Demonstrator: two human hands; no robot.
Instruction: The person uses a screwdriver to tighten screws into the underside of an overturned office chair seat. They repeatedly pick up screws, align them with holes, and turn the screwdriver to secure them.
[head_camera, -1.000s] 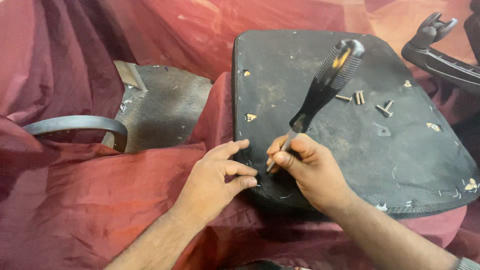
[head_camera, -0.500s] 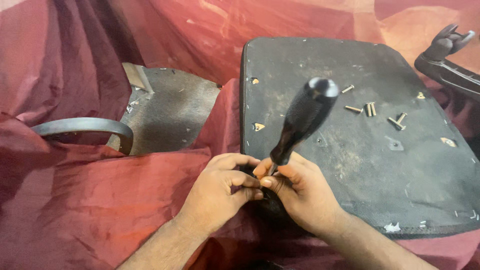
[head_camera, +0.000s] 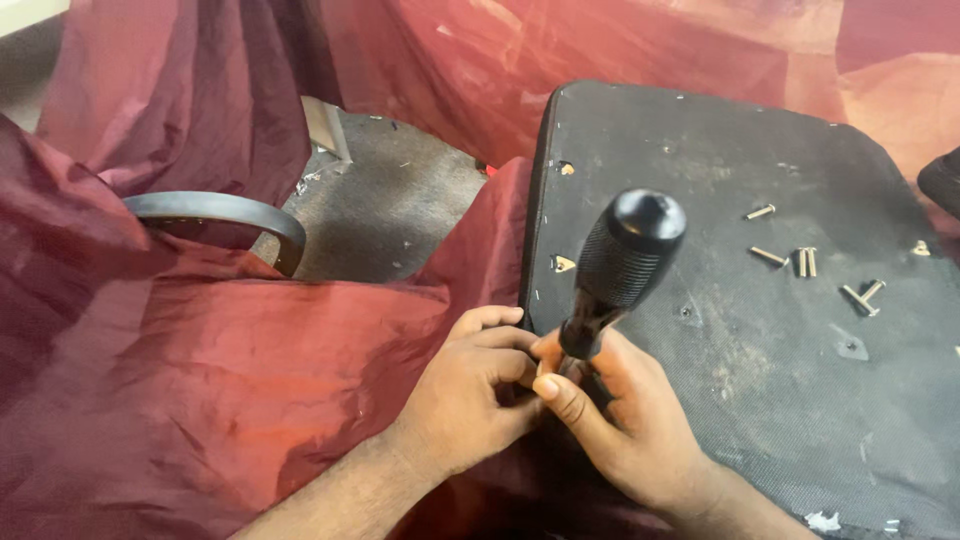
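**At the panel's near edge, both hands close in on the screwdriver**

Over the black upholstered panel (head_camera: 700, 200), the screwdriver (head_camera: 620, 265) now stands nearly upright, where a second ago it leaned away to the right. The right hand (head_camera: 625, 420) pinches its shaft low down. The left hand (head_camera: 470, 385), earlier spread flat, has curled its fingers in against the tip. Work looks settled on one spot at the edge. Loose screws (head_camera: 805, 262) lie apart on the panel, red cloth (head_camera: 250, 380) bunched alongside.

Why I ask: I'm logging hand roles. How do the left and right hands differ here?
The left hand curls at the black board's edge over the red cloth; the right hand pinches the screwdriver shaft. The left holds no tool; the right does. Both are bare and touch.
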